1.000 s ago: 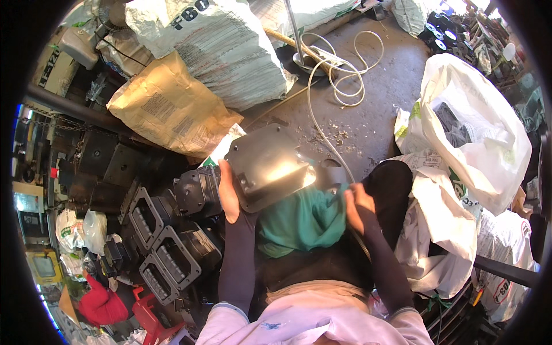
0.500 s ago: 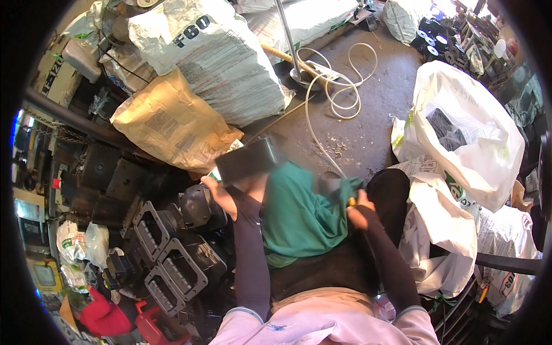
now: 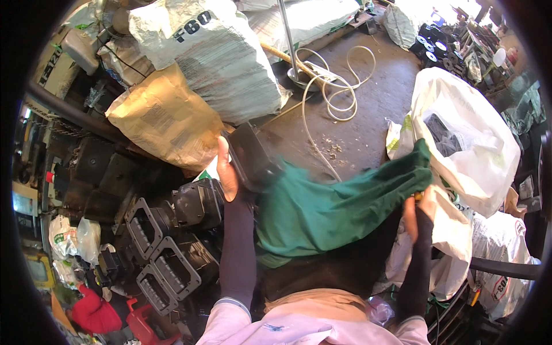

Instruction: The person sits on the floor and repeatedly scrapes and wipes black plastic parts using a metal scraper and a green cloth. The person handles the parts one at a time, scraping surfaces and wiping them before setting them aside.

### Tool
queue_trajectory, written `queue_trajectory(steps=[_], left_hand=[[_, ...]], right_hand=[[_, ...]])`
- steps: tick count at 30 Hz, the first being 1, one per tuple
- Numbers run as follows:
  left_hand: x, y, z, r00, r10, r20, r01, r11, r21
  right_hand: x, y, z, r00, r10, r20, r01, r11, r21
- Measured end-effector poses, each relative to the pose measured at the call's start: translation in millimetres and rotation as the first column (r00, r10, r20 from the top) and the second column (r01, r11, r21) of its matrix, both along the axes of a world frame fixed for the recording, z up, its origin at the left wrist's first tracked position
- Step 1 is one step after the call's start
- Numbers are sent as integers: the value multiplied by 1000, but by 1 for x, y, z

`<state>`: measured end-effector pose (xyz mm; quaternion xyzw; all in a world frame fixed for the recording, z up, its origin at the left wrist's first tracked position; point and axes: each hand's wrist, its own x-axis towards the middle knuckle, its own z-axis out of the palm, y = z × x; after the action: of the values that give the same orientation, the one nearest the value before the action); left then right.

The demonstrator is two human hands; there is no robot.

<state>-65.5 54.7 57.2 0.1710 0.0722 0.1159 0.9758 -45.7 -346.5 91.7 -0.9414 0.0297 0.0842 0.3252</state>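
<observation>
One black housing [image 3: 252, 158] and one green cloth [image 3: 339, 210] are handled; three open-framed black housings [image 3: 173, 268] are seen at lower left, one brown paper bag [image 3: 167, 118] at upper left. The handled housing is held by the left hand [image 3: 227, 175], near the frame's centre, touching just right of it. The cloth is gripped by the right hand [image 3: 418, 214], stretched leftward from it to the housing.

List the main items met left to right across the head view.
Person in red → open-framed black housings → left hand → black boxy part → green cloth → right hand → lower-right white sack.
</observation>
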Motion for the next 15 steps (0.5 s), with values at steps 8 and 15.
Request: queue_trajectory(steps=[8,15], left_hand=[[21,24,-51,645,-368,670,209,928,308],[39,5,-73,753,-287,592,271,955,118]], right_hand=[[-24,12,4,995,72,-73,-94,924,-371],[-13,24,57,833,287,474,-334,942,17]])
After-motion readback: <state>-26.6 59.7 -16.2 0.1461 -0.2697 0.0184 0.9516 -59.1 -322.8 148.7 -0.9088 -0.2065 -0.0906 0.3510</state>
